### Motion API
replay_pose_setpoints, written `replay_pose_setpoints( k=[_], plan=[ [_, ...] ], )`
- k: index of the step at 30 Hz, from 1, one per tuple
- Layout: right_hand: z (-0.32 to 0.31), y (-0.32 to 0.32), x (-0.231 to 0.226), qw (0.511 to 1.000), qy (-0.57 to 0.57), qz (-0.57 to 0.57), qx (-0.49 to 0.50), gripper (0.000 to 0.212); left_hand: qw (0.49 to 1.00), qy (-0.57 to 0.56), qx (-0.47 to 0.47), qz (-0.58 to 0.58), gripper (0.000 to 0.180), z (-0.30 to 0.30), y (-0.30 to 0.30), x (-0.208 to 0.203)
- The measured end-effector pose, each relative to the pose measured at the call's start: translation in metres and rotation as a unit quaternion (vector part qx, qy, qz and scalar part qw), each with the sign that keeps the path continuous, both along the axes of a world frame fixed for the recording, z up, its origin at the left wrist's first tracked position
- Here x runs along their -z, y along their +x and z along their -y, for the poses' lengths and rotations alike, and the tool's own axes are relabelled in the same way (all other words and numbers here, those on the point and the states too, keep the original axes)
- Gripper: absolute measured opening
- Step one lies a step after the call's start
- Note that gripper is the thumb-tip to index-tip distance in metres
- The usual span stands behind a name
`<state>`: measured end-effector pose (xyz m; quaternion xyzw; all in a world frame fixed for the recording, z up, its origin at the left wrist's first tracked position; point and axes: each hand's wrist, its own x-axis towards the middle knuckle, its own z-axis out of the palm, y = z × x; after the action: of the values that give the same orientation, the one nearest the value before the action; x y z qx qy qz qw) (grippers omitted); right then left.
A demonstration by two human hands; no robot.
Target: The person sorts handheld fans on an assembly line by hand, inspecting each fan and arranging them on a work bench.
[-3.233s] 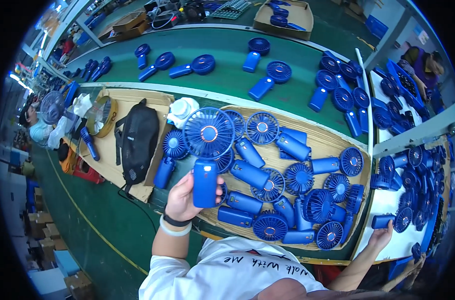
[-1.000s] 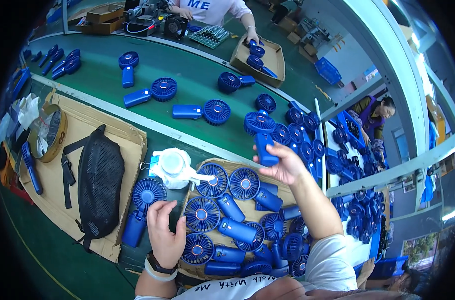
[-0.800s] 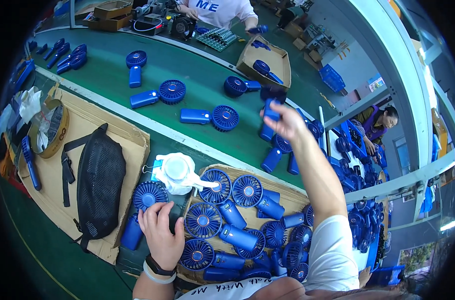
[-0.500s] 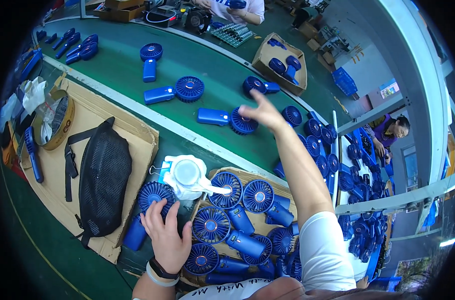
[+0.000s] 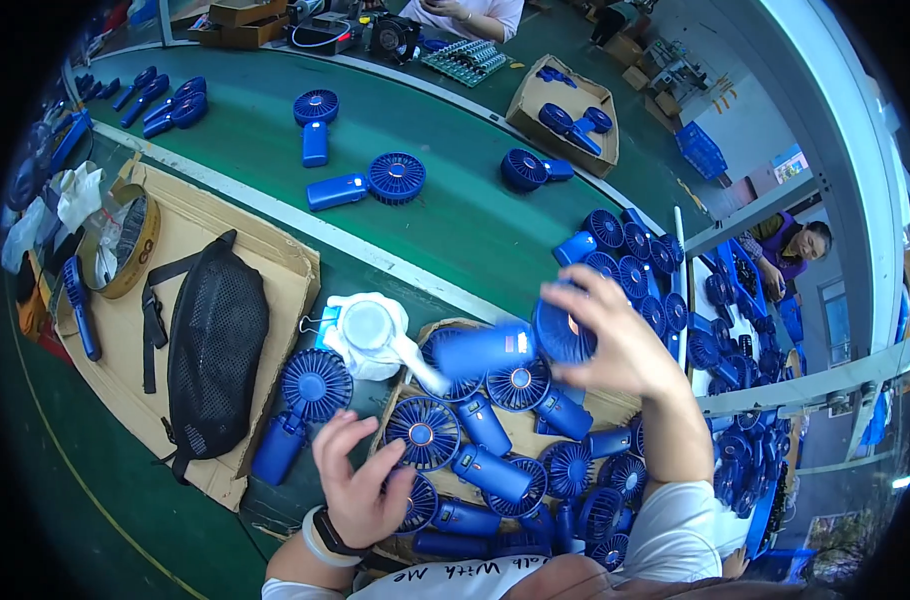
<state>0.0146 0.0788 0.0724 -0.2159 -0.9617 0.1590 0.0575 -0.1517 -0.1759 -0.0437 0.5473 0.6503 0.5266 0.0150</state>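
Note:
A blue handheld fan (image 5: 562,332) is in the grip of my right hand (image 5: 620,345), which holds it by its round head above the cardboard box (image 5: 515,432). Motion blurs its handle, which points left. Several more blue fans (image 5: 422,433) lie crowded in that box, their round grilles mostly facing up. My left hand (image 5: 360,480), fingers spread and holding nothing, hovers at the box's left side. Just beyond it a single fan (image 5: 317,385) rests on the green surface. A white wrapped container with a spout (image 5: 368,328) stands behind, a clip at its left side.
Fans (image 5: 395,178) lie spaced along the green conveyor belt (image 5: 235,130), with a cluster (image 5: 635,270) at its right. A black mesh bag (image 5: 215,350) sits on flat cardboard at left, near a tape roll (image 5: 125,245). Two people (image 5: 790,245) (image 5: 480,15) work beyond.
My right hand has taken a fan off the belt and brought it back over the box. My left hand has come off the lone fan and shifted right. The belt fans have moved slightly right.

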Motion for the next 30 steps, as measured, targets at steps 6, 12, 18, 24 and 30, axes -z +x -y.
replay_pose_setpoints(
  k=[6, 12, 18, 24, 30],
  plan=[
    [0.057, -0.001, -0.046, 0.96, -0.104, 0.081, -0.248, 0.061, 0.925, -0.16, 0.309, 0.153, 0.081, -0.004, 0.025, -0.035],
    [-0.052, -0.059, 0.015, 0.757, -0.626, -0.156, -0.104, 0.054, 0.785, -0.218, 0.354, 0.459, 0.076, 0.011, 0.033, 0.0],
    [-0.24, -0.085, 0.138, 0.945, -0.025, -0.058, 0.32, 0.085, 0.561, -0.198, 0.43, 0.679, 0.075, 0.008, 0.014, 0.0],
    [-0.249, -0.095, 0.161, 0.944, 0.116, 0.071, 0.3, 0.079, 0.513, -0.204, 0.445, 0.705, 0.064, 0.001, 0.012, -0.002],
    [-0.173, -0.1, 0.14, 0.987, 0.066, -0.028, 0.144, 0.067, 0.418, -0.121, 0.42, 0.796, 0.071, 0.001, 0.02, 0.004]
  ],
)
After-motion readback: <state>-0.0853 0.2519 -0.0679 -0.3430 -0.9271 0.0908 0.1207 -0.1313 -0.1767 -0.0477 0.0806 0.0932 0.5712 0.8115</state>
